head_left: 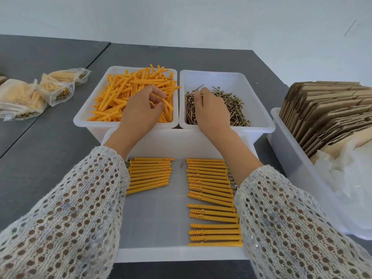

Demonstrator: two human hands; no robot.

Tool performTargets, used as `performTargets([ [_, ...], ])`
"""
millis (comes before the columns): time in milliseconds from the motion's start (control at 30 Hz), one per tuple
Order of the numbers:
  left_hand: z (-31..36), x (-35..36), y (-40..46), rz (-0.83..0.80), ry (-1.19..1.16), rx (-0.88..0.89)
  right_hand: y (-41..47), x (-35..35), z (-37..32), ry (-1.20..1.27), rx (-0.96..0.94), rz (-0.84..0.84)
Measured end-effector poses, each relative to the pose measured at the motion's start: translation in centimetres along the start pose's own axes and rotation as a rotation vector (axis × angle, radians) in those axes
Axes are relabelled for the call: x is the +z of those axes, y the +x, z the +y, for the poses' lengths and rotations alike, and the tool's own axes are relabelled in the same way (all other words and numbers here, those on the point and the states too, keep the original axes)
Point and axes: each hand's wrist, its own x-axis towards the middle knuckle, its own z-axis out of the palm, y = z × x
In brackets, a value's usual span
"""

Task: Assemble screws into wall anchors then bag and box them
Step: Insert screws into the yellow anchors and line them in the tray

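My left hand (141, 109) reaches into the left white bin (84, 117), which is full of loose orange wall anchors (122, 91), and pinches one anchor (166, 103) between thumb and fingers. My right hand (211, 109) is in the right white bin (259, 109) over the pile of brass screws (235, 109), its fingertips curled on a screw (198, 88). In the shallow white tray (177, 254) in front of me lie two columns of assembled anchors, the left column (150, 174) and the right column (209, 190). My sleeves hide their outer ends.
Three filled plastic bags of assembled anchors (34, 93) lie on the grey table (40, 158) at the far left. A white bin (298, 178) at the right holds flattened cardboard boxes (326, 113) and clear plastic bags (346, 174).
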Motion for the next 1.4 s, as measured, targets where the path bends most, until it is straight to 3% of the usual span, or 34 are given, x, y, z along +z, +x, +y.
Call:
performTargets([
  [167, 0.2, 0.1, -0.2, 0.014, 0.06, 0.105, -0.4, -0.4, -1.5, 0.086, -0.104, 0.048],
  [500, 0.1, 0.4, 0.7, -0.387, 0.467, 0.056, -1.4, 0.2, -2.2, -0.04, -0.181, -0.086],
  [967, 0.0, 0.4, -0.1, -0.056, 0.112, 0.056, -1.3, -0.1, -2.4, 0.054, -0.179, -0.004],
  [1067, 0.2, 0.2, -0.4, 0.016, 0.083, 0.087, -1.0, -0.2, -2.6, 0.223, -0.091, 0.031],
  [1167, 0.4, 0.2, -0.5, 0.04, 0.111, 0.091, -0.7, -0.6, -2.8, 0.635, 0.092, 0.034],
  [1267, 0.5, 0.2, -0.3, 0.006, 0.178, 0.108, -0.4, -1.3, -2.8, 0.937, 0.218, 0.058],
  [1400, 0.5, 0.0, -0.5, -0.07, 0.223, 0.179, -0.4, -2.2, -2.9, 1.175, 0.249, 0.092],
])
